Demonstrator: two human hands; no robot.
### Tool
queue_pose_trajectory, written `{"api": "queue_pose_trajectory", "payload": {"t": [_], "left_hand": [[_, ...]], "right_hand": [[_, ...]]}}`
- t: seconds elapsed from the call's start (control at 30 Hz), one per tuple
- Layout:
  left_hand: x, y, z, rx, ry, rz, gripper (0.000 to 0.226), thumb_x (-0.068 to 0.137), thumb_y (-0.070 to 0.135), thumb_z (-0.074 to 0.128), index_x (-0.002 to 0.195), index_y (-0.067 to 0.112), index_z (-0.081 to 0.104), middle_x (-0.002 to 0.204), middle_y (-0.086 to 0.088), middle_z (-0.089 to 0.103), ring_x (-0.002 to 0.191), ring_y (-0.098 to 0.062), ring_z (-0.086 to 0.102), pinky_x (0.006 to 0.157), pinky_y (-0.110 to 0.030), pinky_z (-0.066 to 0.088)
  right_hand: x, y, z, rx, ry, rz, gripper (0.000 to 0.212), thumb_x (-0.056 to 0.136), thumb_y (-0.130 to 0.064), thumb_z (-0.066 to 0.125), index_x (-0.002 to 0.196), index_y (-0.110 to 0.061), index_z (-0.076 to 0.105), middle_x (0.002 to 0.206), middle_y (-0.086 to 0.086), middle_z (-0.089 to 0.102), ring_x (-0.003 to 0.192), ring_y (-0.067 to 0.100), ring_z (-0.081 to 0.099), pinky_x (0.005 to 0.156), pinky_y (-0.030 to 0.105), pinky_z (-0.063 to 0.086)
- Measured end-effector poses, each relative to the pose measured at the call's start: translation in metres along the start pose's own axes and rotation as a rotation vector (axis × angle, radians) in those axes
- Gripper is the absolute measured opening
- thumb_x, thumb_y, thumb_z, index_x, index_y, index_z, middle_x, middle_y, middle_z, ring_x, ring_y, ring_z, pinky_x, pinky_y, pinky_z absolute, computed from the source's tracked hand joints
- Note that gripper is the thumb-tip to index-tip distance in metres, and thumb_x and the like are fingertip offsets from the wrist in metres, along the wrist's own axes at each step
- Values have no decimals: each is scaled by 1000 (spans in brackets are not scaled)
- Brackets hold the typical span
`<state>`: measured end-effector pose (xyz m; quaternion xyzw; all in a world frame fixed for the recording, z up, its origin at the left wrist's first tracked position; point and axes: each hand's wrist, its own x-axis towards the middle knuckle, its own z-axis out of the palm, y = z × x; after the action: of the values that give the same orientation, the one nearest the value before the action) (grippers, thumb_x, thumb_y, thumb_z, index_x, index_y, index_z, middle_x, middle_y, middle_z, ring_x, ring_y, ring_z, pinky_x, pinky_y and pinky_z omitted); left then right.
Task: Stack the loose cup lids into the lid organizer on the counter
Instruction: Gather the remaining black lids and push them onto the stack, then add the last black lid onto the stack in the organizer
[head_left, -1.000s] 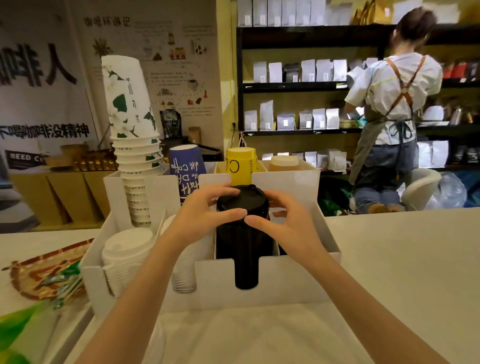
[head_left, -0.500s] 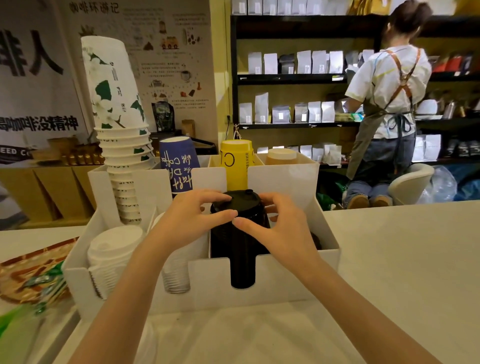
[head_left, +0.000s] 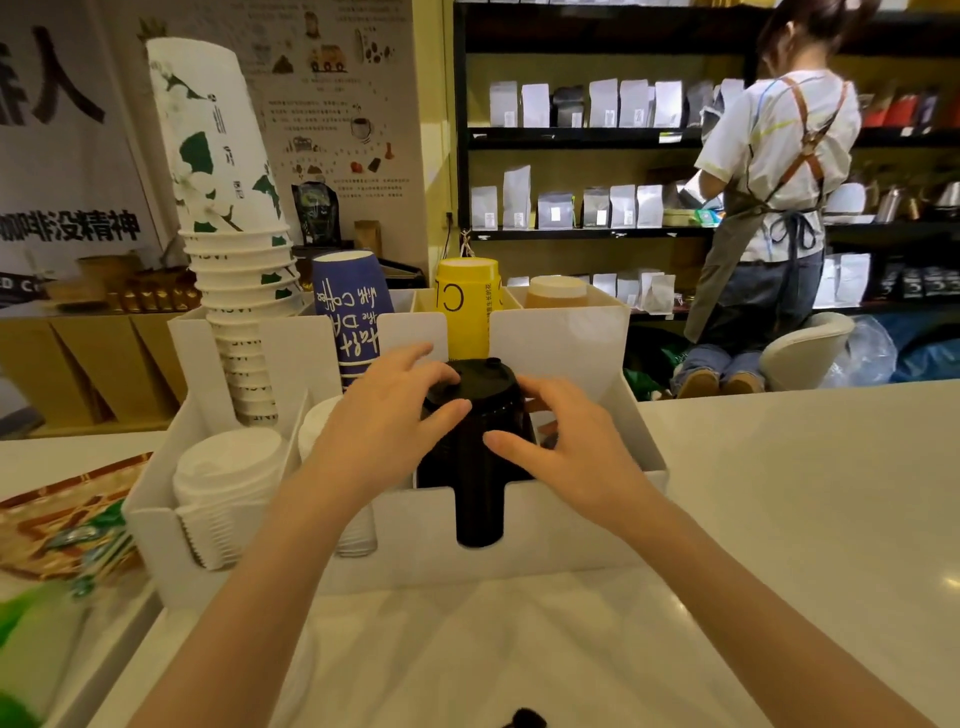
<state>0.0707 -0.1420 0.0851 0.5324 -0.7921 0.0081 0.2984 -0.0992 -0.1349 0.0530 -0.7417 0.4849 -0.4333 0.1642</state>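
Two bare forearms run up from the frame's 6 o'clock edge, no sleeves, watch or bands showing on either. The left hand wears no rings or glove; the right hand is just as plain, with short, unpainted nails on its fingers.

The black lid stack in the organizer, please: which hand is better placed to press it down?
Probably the left hand: its fingers lie over the black lid stack top, while the right hand touches only its side.
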Motion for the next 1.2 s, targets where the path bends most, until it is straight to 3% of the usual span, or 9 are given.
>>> {"api": "queue_pose_trajectory", "payload": {"t": [0.1, 0.2, 0.3, 0.47, 0.63, 0.7, 0.83, 1.03, 1.2], "left_hand": [[-14, 13, 4, 88, 194, 102, 23, 85, 27, 53, 104, 16, 59, 133, -7, 49, 124, -23, 40, 100, -36, 34], [-36, 24, 12, 25, 249, 189, 31, 83, 34, 44, 100, 14, 60, 117, -8, 59, 110, -21, 49, 90, -26, 35], [-70, 26, 21, -96, 62, 212, 43, 81, 44, 35, 111, 21, 56, 118, 4, 55, 110, -8, 45, 88, -11, 30], [-135, 20, 37, -260, -345, 101, 57, 74, 65, 29, 126, 42, 37, 131, 23, 38, 117, 15, 31, 90, 4, 21], [-184, 32, 41, -284, -443, -5, 69, 63, 72, 45, 125, 44, 33, 127, 29, 34, 115, 19, 26, 87, 4, 23], [-196, 38, 41, -230, -436, 16, 74, 58, 72, 54, 123, 42, 33, 122, 30, 33, 114, 17, 26, 89, 3, 25], [-204, 47, 46, -156, -360, 35, 80, 51, 70, 64, 119, 36, 39, 118, 22, 40, 110, 8, 37, 94, -12, 35], [-200, 46, 48, -284, -353, -15, 71, 49, 57, 75, 111, 35, 48, 114, 16, 48, 106, 4, 44, 89, -14, 40], [-180, 40, 37, -387, -290, -7, 73, 47, 52, 79, 112, 35, 52, 114, 15, 52, 106, 1, 49, 89, -16, 45]], "right_hand": [[-19, 0, -18, -20, -109, 36, 49, 79, -32, 64, 124, -22, 47, 109, -7, 57, 97, 6, 54, 82, 19, 46], [-49, 2, -30, -48, -252, 22, 37, 80, -33, 62, 115, -25, 54, 105, -9, 60, 94, 2, 56, 83, 19, 46], [-80, 7, -33, -87, -396, -3, 32, 81, -34, 61, 111, -28, 55, 105, -12, 59, 95, 1, 55, 82, 19, 47], [-124, 20, -26, -77, -595, 34, 38, 77, -42, 63, 113, -34, 53, 113, -14, 58, 101, 0, 53, 87, 19, 46], [-147, 20, -23, -27, -756, 68, 65, 67, -50, 70, 124, -41, 41, 124, -20, 48, 113, -7, 42, 94, 15, 37], [-154, 17, -22, -35, -781, 42, 74, 59, -52, 75, 122, -48, 35, 126, -23, 42, 116, -7, 37, 98, 16, 34], [-162, 16, -20, -39, -760, -9, 68, 54, -54, 76, 106, -62, 34, 117, -33, 41, 113, -12, 37, 96, 16, 36], [-162, 17, -20, -12, -679, 3, 70, 49, -54, 76, 111, -52, 42, 113, -28, 49, 108, -9, 45, 91, 18, 41], [-146, 7, -27, 18, -605, -25, 72, 54, -42, 82, 116, -38, 47, 116, -17, 52, 107, 0, 50, 92, 23, 45]]}}
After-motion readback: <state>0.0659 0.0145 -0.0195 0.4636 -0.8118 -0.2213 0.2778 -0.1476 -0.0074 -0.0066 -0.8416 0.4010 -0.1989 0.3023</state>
